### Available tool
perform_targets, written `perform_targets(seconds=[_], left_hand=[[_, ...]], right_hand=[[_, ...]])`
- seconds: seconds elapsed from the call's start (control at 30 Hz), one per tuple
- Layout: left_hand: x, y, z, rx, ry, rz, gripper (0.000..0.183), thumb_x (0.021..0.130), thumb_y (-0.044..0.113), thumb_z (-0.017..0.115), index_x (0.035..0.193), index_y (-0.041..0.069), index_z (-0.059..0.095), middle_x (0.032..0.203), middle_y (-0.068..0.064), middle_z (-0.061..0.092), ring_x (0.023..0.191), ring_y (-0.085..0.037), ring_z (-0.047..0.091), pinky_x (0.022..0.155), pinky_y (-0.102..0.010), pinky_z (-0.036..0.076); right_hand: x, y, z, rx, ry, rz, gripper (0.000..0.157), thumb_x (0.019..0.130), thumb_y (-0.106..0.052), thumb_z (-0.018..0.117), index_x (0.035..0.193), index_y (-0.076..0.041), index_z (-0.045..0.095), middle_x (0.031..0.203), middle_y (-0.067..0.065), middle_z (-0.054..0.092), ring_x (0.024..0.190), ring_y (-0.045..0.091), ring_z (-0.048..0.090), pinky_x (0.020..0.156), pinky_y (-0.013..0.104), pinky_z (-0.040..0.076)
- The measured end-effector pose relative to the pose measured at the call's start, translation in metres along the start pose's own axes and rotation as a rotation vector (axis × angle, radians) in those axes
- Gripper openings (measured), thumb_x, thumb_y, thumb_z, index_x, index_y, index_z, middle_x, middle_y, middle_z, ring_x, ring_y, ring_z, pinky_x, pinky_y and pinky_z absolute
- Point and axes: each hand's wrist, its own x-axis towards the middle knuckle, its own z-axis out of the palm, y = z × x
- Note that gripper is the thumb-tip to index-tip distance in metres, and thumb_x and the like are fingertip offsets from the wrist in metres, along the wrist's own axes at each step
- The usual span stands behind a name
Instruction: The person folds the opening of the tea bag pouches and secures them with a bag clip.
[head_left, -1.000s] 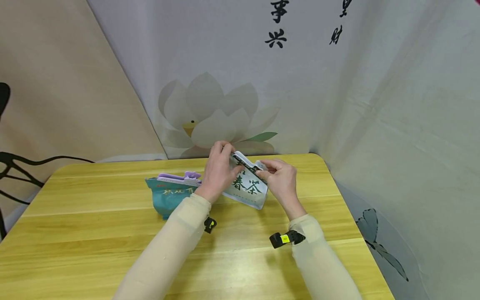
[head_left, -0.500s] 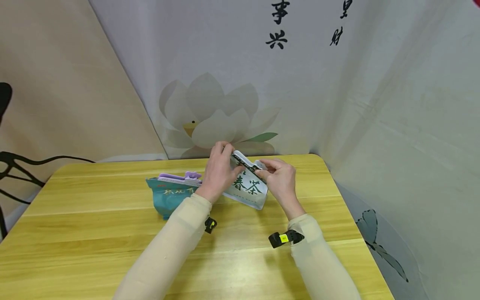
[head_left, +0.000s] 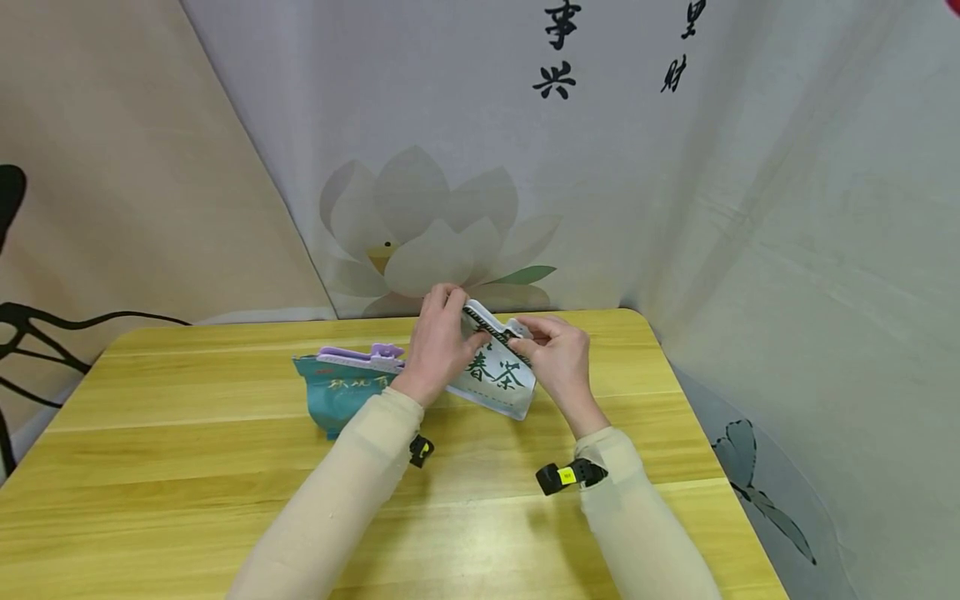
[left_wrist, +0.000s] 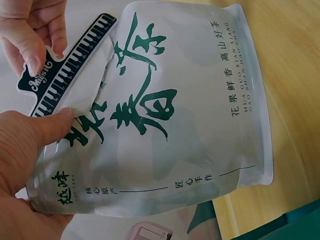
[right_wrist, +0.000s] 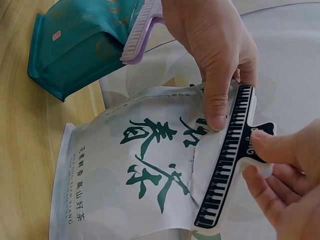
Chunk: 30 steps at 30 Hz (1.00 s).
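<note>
A white tea pouch (head_left: 491,385) with green lettering is held tilted above the table, towards its back edge. My left hand (head_left: 441,343) grips the folded top of the pouch at its left side, thumb on the front face. Along that fold lies a long bag clip (right_wrist: 223,162) with a piano-key pattern, black and white. My right hand (head_left: 561,357) pinches the clip's handle tab, the thumb pressed on its printed front, as the right wrist view shows. The far sides of the pouch and clip are hidden.
Left of the pouch stands a teal pouch (head_left: 341,398), partly behind my left wrist. A purple piano-key clip (head_left: 362,359) closes its top. A printed curtain (head_left: 600,208) hangs behind the wooden table (head_left: 187,467). Black cables (head_left: 45,337) show at the left.
</note>
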Motion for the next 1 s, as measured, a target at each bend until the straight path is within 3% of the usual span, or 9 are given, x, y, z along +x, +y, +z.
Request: perform_targets(seconds=[0.47, 1.0], left_hand=[[-0.005, -0.002, -0.005, -0.026, -0.007, 0.008, 0.044, 0.086, 0.016, 0.086, 0.117, 0.001, 0.060, 0.144, -0.018, 0.048, 0.126, -0.034, 0.053, 0.103, -0.047, 0.049], [-0.019, 0.007, -0.018, -0.030, -0.045, -0.006, 0.067, 0.085, 0.014, 0.086, 0.143, 0.002, 0.053, 0.165, -0.020, 0.029, 0.147, -0.037, 0.037, 0.113, -0.049, 0.043]], right_hand=[[0.001, 0.002, -0.004, 0.042, -0.071, 0.072, 0.033, 0.082, -0.001, 0.086, 0.114, -0.002, 0.079, 0.107, 0.016, 0.076, 0.091, 0.031, 0.074, 0.081, 0.041, 0.061], [0.000, 0.010, -0.011, 0.014, -0.148, -0.071, 0.034, 0.087, 0.001, 0.080, 0.120, -0.003, 0.076, 0.113, 0.015, 0.074, 0.100, 0.030, 0.070, 0.078, 0.031, 0.057]])
